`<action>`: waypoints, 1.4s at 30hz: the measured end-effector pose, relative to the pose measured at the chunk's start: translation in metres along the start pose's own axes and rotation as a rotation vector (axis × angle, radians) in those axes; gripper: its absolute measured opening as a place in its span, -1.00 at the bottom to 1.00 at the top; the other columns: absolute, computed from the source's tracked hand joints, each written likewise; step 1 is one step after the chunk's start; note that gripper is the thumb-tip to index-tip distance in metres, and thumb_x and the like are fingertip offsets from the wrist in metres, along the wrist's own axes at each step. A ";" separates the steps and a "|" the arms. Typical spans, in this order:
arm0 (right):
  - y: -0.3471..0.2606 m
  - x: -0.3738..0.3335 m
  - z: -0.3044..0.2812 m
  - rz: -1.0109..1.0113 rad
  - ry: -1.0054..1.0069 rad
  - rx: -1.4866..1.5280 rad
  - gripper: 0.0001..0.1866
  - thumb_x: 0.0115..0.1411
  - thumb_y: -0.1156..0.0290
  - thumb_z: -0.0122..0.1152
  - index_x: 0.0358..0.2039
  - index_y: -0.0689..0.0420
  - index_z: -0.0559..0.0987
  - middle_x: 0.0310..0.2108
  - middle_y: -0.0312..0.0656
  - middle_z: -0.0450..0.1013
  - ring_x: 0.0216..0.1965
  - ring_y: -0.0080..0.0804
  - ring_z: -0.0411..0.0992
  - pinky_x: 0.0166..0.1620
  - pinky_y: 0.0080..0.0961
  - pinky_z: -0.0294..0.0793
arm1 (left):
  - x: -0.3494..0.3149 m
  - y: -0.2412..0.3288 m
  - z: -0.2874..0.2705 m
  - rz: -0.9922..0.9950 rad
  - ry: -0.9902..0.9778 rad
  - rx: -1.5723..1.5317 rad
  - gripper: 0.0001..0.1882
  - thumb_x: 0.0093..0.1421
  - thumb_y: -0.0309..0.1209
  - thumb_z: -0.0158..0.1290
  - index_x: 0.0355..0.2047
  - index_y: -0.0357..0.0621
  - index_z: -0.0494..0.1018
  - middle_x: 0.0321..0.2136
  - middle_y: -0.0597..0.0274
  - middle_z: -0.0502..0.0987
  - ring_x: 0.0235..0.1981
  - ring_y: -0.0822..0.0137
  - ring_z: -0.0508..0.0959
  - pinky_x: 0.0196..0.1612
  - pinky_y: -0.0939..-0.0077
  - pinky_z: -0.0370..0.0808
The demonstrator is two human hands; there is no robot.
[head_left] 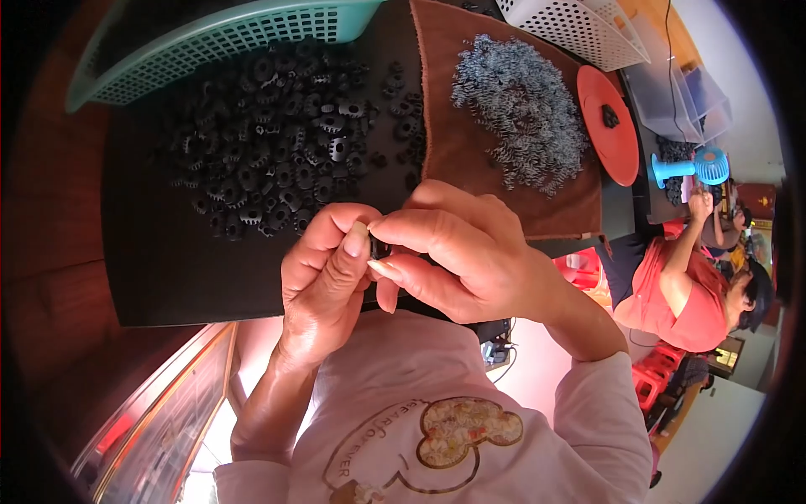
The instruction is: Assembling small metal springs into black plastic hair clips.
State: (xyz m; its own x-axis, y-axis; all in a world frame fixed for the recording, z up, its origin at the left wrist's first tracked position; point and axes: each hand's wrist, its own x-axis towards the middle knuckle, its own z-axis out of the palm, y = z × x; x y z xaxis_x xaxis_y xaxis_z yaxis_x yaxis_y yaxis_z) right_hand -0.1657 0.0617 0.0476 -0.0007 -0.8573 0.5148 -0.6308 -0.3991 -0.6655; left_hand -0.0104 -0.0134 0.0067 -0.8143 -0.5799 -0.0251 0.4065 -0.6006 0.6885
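Note:
Close to the table's near edge, my left hand (329, 273) is closed round a small black plastic piece (380, 249), thumb on top. My right hand (457, 252) meets it from the other side, pinching at the same piece with thumb and forefinger. Most of the piece is hidden by fingers. Beyond my hands, to the left, lies a heap of black toothed plastic parts (290, 139). To the right, a pile of small metallic springs (525, 109) is spread on a brown cloth (449, 151).
A green plastic basket (243, 38) stands behind the black heap. A red plate (600, 143) holds a few black pieces. White perforated basket (571, 29), clear bin (659, 97) and blue fan (709, 166) stand at right. A person in red (680, 290) sits beyond, near red stools (655, 378).

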 end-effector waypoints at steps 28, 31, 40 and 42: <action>-0.005 -0.003 0.006 0.019 0.010 0.020 -0.68 0.03 0.59 0.28 -0.15 0.22 0.49 -0.46 -0.15 0.36 -0.61 -0.26 0.41 -0.60 -0.43 0.37 | -0.001 0.003 -0.007 -0.008 -0.030 -0.004 -0.73 0.38 -0.32 -0.06 -0.19 -0.35 0.40 -0.46 0.20 0.48 -0.52 0.48 0.48 -0.58 0.64 0.44; -0.007 -0.003 0.004 0.025 0.001 0.011 -0.66 -0.01 0.60 0.29 -0.18 0.20 0.48 -0.47 -0.16 0.35 -0.61 -0.28 0.41 -0.61 -0.43 0.37 | 0.000 0.003 -0.007 -0.032 -0.049 -0.035 -0.71 0.39 -0.30 -0.08 -0.18 -0.36 0.40 -0.46 0.20 0.49 -0.51 0.48 0.49 -0.57 0.63 0.44; -0.013 -0.006 -0.024 0.195 -0.057 0.049 -0.82 0.10 0.53 0.27 -0.25 0.16 0.52 -0.53 -0.25 0.34 -0.63 -0.45 0.34 -0.58 -0.56 0.29 | -0.004 0.005 -0.005 -0.066 -0.106 0.054 -0.70 0.39 -0.29 -0.09 -0.22 -0.36 0.40 -0.46 0.09 0.54 -0.48 0.35 0.57 -0.56 0.61 0.45; -0.007 -0.014 -0.041 0.298 0.089 -0.068 -0.87 0.13 0.52 0.26 -0.28 0.15 0.54 -0.54 -0.28 0.34 -0.60 -0.55 0.30 -0.53 -0.60 0.27 | -0.003 0.003 -0.005 -0.050 -0.102 0.074 -0.71 0.38 -0.29 -0.07 -0.24 -0.35 0.40 -0.51 0.08 0.54 -0.53 0.34 0.57 -0.58 0.60 0.43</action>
State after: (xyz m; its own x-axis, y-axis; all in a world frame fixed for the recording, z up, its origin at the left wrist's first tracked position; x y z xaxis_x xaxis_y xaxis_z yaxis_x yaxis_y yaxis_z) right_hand -0.1928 0.0898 0.0668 -0.2592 -0.9002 0.3501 -0.6434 -0.1093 -0.7576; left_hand -0.0048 -0.0163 0.0050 -0.8721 -0.4893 0.0107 0.3361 -0.5829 0.7398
